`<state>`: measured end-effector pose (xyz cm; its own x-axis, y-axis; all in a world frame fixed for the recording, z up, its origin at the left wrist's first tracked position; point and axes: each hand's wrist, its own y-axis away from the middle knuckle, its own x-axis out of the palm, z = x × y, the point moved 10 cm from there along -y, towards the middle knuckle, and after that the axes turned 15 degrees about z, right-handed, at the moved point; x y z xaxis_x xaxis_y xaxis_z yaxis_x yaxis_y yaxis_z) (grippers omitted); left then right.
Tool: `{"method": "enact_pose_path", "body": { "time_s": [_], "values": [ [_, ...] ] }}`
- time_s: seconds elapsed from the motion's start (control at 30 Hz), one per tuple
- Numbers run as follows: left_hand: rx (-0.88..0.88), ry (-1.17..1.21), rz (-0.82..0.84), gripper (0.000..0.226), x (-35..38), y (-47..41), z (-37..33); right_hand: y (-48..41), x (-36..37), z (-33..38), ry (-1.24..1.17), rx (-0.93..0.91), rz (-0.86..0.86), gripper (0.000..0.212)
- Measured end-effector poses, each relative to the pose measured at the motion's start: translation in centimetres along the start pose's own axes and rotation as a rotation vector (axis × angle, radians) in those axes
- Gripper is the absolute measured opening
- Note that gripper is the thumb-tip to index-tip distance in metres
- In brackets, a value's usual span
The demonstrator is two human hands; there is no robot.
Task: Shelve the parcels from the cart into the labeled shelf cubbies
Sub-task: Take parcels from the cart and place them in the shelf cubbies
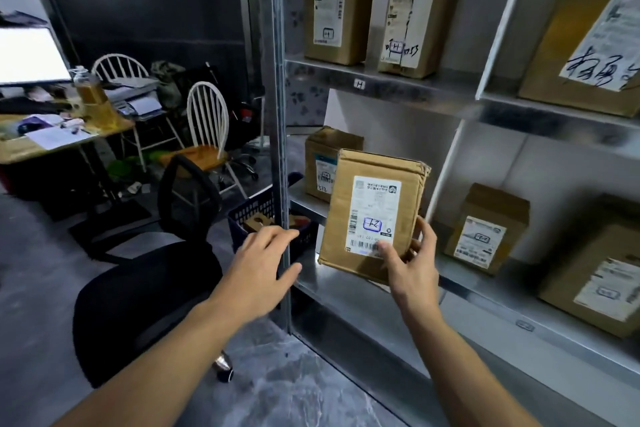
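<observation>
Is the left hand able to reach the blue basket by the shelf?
Probably yes. The left hand is open and empty, close in front of the blue basket, and nothing seems to lie between them. The black chair back stands off to the left.

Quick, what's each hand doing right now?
Left hand: open, holding nothing.
Right hand: gripping the brown cardboard parcel with a white label.
</observation>
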<state>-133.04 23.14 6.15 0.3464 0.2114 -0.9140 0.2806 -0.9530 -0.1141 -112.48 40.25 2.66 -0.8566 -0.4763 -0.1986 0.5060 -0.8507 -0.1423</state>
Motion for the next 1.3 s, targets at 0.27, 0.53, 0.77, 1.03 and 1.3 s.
{"method": "enact_pose_path", "body": {
  "time_s": [0.27,0.53,0.77,1.03,1.3],
  "values": [
    [0.107,-0.088,0.048,0.054,-0.7,-13.3,3.8,-9.7,0.2,-3.8,0.063,0.006,-0.199,0.073],
    [0.227,-0.101,0.156,0.055,1.4,-24.2,4.8,-16.9,-1.3,-10.1,0.125,0.181,-0.298,0.083],
    [0.273,-0.102,0.215,0.054,3.6,-29.2,6.1,-20.1,-0.9,-14.5,0.053,0.286,-0.263,0.085],
    [0.348,-0.027,0.268,0.052,5.3,-31.4,5.7,-21.1,-0.6,-16.4,0.107,0.343,-0.193,0.087],
    [0.363,-0.011,0.257,0.051,4.7,-31.3,6.2,-22.2,-0.8,-16.8,0.081,0.366,-0.302,0.069]
  ]
}}
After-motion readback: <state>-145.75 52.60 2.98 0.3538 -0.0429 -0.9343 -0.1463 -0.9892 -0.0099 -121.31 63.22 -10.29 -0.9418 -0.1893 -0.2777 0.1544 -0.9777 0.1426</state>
